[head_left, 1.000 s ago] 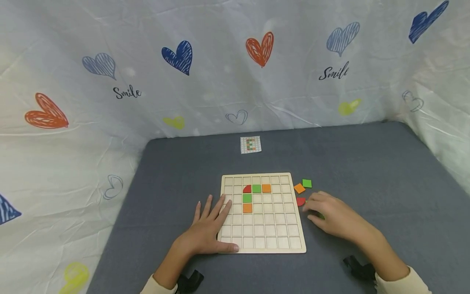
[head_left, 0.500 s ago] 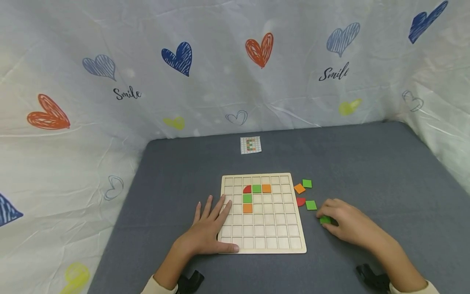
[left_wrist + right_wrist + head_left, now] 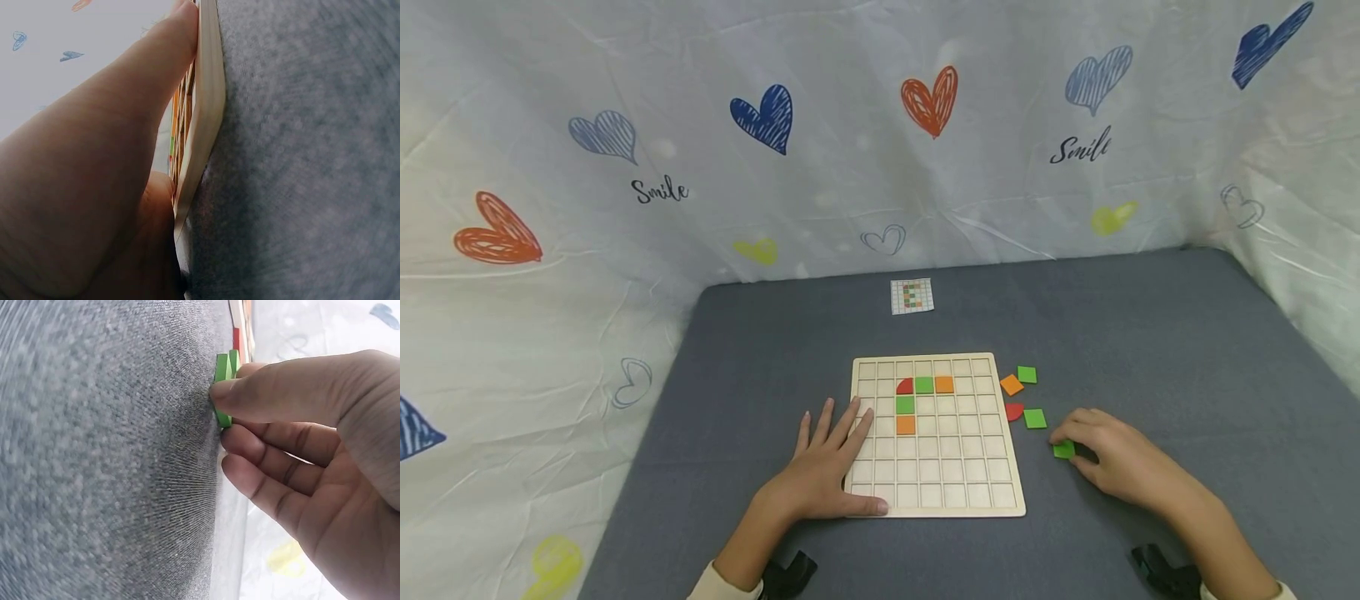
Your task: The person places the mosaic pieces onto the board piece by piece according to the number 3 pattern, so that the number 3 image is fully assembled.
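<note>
On the grey mat right of the board, my right hand (image 3: 1116, 458) pinches a green square tile (image 3: 1063, 450) between thumb and fingertip, edge lifted off the mat in the right wrist view, likely so it comes up clean. My left hand (image 3: 827, 467) lies flat, fingers straight, on the wooden grid board (image 3: 992, 467)'s near-left corner, thumb along the front edge, which I judge pins it against sliding. Loose tiles sit just beside the board's right edge, within easy reach: 2 more green squares (image 3: 1035, 418), 1 orange square (image 3: 1011, 384), 1 red quarter-round (image 3: 1014, 411). In the board: 2 green (image 3: 924, 385), 2 orange (image 3: 906, 425), 1 red quarter-round (image 3: 905, 386), forming a corner shape. 1 small pattern card (image 3: 912, 296) lies at the mat's far edge, well apart. Heart-print sheet (image 3: 700, 167) walls behind.
</note>
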Action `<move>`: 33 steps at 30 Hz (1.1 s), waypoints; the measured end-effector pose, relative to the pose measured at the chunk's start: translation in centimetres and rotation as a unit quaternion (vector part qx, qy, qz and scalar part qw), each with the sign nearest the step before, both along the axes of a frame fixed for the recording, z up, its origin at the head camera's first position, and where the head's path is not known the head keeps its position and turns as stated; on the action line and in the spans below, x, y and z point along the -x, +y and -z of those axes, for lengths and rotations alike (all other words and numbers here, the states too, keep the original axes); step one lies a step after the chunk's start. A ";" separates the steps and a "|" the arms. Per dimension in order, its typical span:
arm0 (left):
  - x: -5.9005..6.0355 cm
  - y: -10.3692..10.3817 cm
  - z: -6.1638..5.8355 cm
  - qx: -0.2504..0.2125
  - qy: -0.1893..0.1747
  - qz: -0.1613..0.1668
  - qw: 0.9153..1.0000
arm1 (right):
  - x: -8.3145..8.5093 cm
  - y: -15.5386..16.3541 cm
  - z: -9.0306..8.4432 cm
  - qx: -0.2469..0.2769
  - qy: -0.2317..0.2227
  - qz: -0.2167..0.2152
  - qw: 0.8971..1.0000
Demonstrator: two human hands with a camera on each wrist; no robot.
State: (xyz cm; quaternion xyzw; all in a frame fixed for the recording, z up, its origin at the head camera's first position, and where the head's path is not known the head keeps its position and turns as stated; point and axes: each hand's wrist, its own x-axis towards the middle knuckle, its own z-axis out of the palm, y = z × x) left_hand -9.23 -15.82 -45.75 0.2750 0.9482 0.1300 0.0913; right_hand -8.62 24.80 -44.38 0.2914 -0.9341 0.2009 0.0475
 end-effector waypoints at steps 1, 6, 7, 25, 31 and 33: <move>0.0 0.0 0.0 -0.002 0.001 0.000 1.000 | 0.0 0.0 0.0 0.003 0.005 -0.002 1.000; -0.1 -0.1 -0.1 -0.007 -0.002 0.000 1.000 | 0.0 -0.1 0.0 0.007 0.007 -0.006 1.000; -0.1 -0.1 -0.1 -0.008 -0.003 0.000 1.000 | 0.0 -0.1 0.0 0.007 0.005 -0.006 1.000; -0.2 0.0 -0.4 0.007 -0.005 -0.008 1.000 | 1.3 -1.8 -0.4 0.022 -0.003 -0.031 0.999; -0.1 0.0 -0.2 0.009 -0.004 -0.006 1.000 | 1.6 -2.4 -0.6 0.034 -0.012 -0.046 0.998; 0.0 -0.1 -0.2 0.009 -0.004 -0.005 1.000 | 1.7 -2.5 -0.6 0.036 -0.015 -0.048 0.998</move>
